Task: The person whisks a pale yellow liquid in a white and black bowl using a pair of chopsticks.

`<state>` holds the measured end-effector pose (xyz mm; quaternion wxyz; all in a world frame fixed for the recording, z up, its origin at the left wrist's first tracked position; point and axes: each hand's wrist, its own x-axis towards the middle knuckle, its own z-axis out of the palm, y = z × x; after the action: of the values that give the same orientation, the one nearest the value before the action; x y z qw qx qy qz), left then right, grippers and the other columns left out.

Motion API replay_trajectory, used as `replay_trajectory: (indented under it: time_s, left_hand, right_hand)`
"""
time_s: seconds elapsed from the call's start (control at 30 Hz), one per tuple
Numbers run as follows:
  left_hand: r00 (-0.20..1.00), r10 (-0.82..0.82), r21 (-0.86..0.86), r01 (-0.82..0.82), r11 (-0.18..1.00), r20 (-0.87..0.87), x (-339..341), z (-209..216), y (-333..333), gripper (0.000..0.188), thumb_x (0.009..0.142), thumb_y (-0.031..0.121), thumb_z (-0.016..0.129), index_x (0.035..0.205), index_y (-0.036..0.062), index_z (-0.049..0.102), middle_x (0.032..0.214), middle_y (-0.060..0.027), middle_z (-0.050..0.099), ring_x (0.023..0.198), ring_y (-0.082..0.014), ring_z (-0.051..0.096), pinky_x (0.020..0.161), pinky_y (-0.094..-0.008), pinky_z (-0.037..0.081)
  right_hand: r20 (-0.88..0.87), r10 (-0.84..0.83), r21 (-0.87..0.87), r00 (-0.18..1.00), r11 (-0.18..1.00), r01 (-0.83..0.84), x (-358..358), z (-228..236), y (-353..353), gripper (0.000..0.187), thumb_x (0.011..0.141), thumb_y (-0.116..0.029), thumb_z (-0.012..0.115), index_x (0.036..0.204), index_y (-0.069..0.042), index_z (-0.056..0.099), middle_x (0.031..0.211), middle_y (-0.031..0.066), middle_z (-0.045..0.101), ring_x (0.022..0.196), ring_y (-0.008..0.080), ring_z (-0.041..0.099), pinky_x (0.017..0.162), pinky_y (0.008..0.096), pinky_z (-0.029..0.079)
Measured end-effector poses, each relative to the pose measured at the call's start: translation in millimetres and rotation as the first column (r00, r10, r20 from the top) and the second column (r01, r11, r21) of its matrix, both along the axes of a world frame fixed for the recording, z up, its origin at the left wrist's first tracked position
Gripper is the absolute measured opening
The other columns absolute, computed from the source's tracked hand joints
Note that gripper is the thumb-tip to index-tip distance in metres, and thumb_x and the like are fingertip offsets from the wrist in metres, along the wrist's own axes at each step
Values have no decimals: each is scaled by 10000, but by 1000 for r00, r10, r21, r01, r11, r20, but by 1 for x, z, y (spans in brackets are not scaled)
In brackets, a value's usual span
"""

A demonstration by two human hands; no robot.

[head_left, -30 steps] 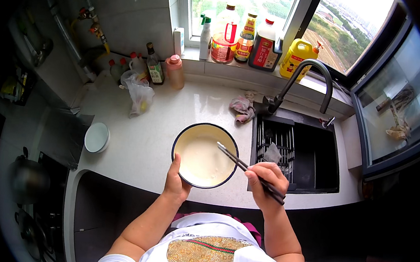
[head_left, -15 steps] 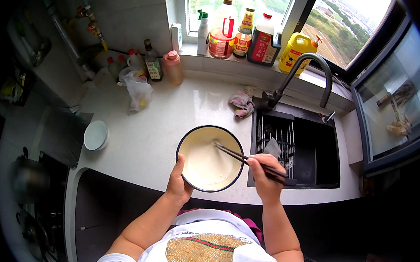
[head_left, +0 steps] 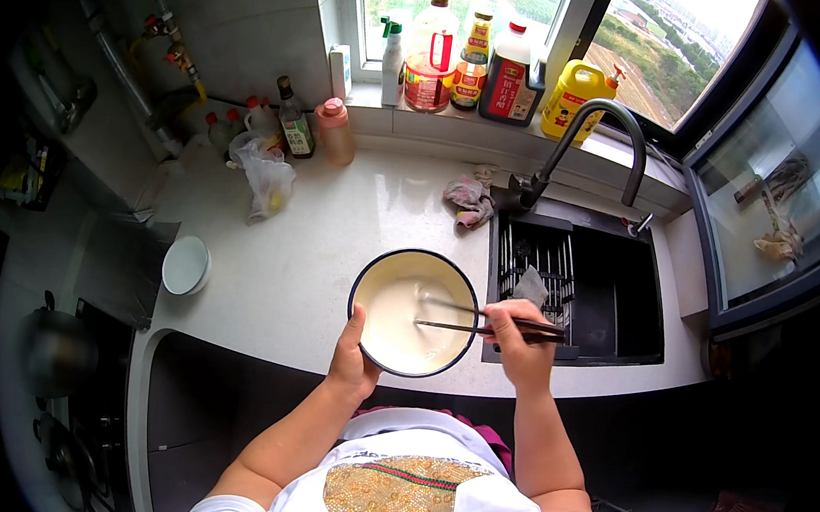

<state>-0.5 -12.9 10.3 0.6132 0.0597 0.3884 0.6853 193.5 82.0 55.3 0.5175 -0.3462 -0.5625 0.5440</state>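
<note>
**Chopsticks [head_left: 451, 327] dipped into pale mixture [head_left: 401, 341]**

The right hand [head_left: 522, 349] gripped both, running left to right, tips leftward in the bowl [head_left: 400, 262] near the bench's [head_left: 321, 268] front edge. The left hand [head_left: 352, 358] held the bowl's side, fingers mostly hidden; the farther chopstick was blurred.

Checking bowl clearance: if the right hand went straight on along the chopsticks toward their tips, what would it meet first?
Likely the right rim of the blue-rimmed bowl, just left of the right hand's fingers. Height is unclear, so it might pass above.
</note>
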Motion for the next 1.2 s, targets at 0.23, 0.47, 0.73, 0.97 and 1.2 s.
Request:
replay_trajectory:
  time_s: [0.23,0.47,0.73,0.97,1.2]
  left_hand:
    - [1000,12,5,-12,1000,-10,-2,-1,-2,674,867,550,526,1319,63,410,1269,-105,512,1190,-229,486,972,-376,420]
    - [999,-32,-33,34,999,33,6,-2,7,635,888,545,488,1316,83,411,1266,-101,516,1184,-239,495,966,-399,424]
    - [997,18,-107,-10,994,71,5,0,15,553,936,489,418,1326,98,403,1291,-90,499,1203,-251,473,986,-419,403]
    - [994,33,-126,-21,992,101,9,4,20,520,955,450,394,1326,85,397,1297,-98,495,1213,-249,467,996,-423,397]
    - [994,50,-109,-39,993,101,6,4,13,493,953,434,414,1307,91,417,1262,-85,518,1175,-227,496,943,-393,436]
  right_hand:
    - [141,-37,-182,989,981,63,16,24,12,159,851,-119,670,769,16,652,634,57,632,536,99,606,501,204,498]
    - [233,128,161,964,973,-168,-19,30,-2,47,804,-61,696,812,-17,681,777,57,657,687,120,604,602,233,469]
    - [301,-37,80,953,997,13,-1,29,10,104,820,-99,700,811,2,674,653,37,628,586,69,561,517,201,428]
    - [291,184,112,939,968,-225,-14,15,1,95,803,-89,704,834,-4,677,763,69,655,693,112,603,614,232,470]
    - [191,-47,11,980,999,46,6,17,25,95,865,-86,644,831,1,662,746,42,633,591,78,595,523,193,503]
